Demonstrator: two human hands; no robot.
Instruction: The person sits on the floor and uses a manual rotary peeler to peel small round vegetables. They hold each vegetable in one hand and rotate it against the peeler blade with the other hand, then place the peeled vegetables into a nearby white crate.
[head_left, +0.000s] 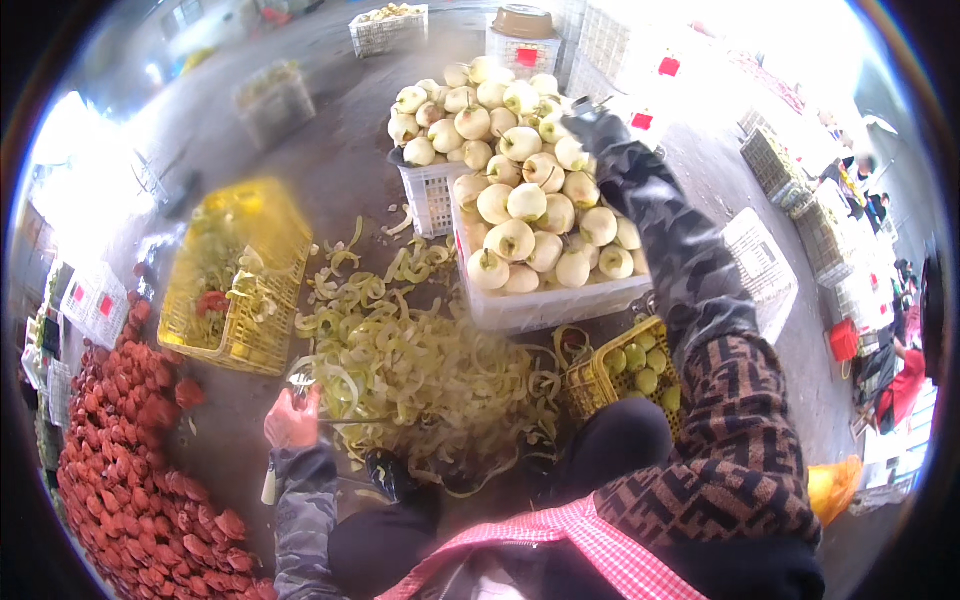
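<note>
My left hand (292, 420) is closed around a small peeling tool (301, 381), beside a long curl of peel. Far to the upper right, my right hand (589, 120), dark and apparently gloved, reaches to the back edge of a heap of peeled pears (525, 202); glare and blur hide what its fingers do. The pears fill a white plastic crate (555, 309) and are piled over another white crate (435, 196) behind it. Green unpeeled fruit (641, 360) lies in a yellow basket (585, 382) under my right arm. Between my hands spreads a pile of peelings (435, 360).
A tilted yellow crate (255, 352) with peelings stands at left. Reddish wrappings (142, 450) form a long heap on the floor at lower left. An upturned white crate (761, 270) lies right of my arm. People sit among stacked crates (821, 232) at far right.
</note>
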